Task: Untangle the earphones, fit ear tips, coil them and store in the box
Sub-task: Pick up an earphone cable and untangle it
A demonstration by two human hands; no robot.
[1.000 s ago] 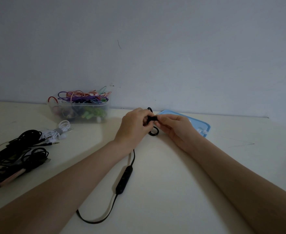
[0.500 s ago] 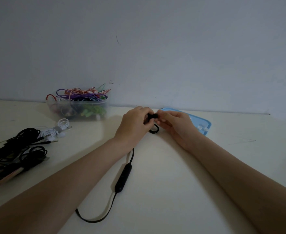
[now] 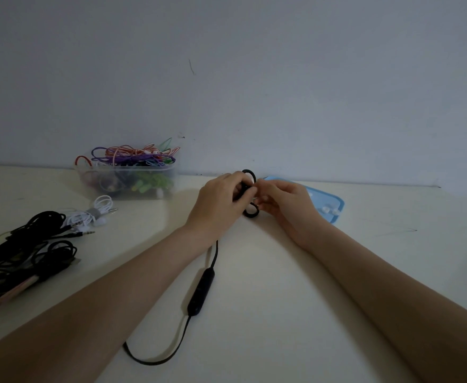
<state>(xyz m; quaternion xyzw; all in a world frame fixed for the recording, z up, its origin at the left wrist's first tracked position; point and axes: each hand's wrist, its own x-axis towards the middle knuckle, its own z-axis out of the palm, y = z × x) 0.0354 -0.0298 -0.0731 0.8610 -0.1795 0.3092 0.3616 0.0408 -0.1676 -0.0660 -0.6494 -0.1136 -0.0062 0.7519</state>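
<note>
Hands: left hand and right hand both pinch the black earphone cable, centre frame.
Box: clear box, upper left.

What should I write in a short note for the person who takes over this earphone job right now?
Left hand and right hand: both pinch the black earphones, with small loops of cable between the fingers.
The inline remote and the rest of the cable lie on the table, trailing toward the camera.
The clear box at the wall already holds coloured earphones; the blue lid lies behind the right hand.
Done: coiling started.
Left: finish the coil, store it, then do the black pile and the white earphones. Ear tips: cannot tell.
</note>
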